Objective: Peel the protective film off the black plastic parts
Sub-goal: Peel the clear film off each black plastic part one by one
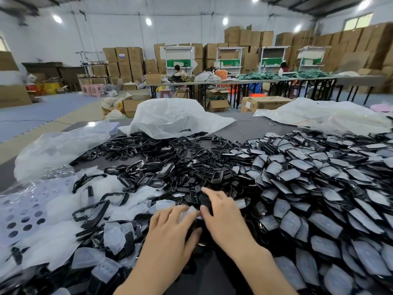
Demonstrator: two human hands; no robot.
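table (244, 128): grey, buried in black parts.
filmed heap (319, 188): my right side, film on every piece.
bare heap (161, 158): centre and far left, frames with no film.
loose films (112, 237): near left, cloudy scraps piled up.
right hand (225, 220): thumb and forefinger curled round one part (205, 200), held just above the pile, centre front.
left hand (170, 228): fingers nearly straight, tips at the film (191, 210) on that part's near edge; can't tell if I've pinched it.
step: starting the peel, I think.
next: get a firm pinch on the film edge, pull left, keep the part steady.
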